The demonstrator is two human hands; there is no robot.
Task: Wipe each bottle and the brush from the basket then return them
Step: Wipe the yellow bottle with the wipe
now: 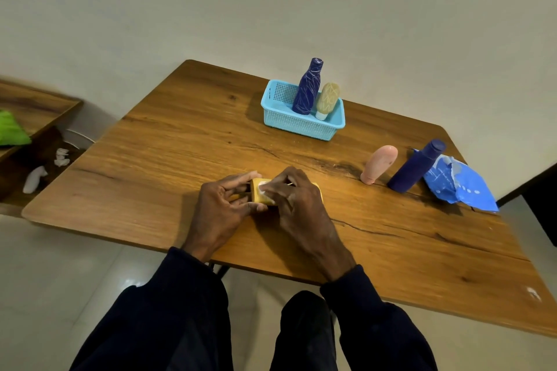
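Head view: yellow brush (pixel 258 190) lying flat near the middle of the surface's (pixel 180 144) near edge, long axis left to right. Left hand (pixel 223 205) grips its left end; right hand (pixel 298 202) pinches a white wipe (pixel 265 192) onto it. Blue basket (pixel 301 126) toward the far edge.

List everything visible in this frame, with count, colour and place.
table: one, brown wood, centre
basket: one, light blue, far side of table
patterned bottle: one, dark blue, upright in basket
cream tube: one, cap down in basket
pink tube: one, cap down on table, right
plain bottle: one, dark blue, beside pink tube
wipes packet: one, blue, right table edge
yellow item: one, probably the brush, between both hands
white wipe: one, on yellow item
crumpled tissues: several, white, off table, left
green object: one, side shelf, left
left hand: holds yellow item
right hand: holds white wipe on it
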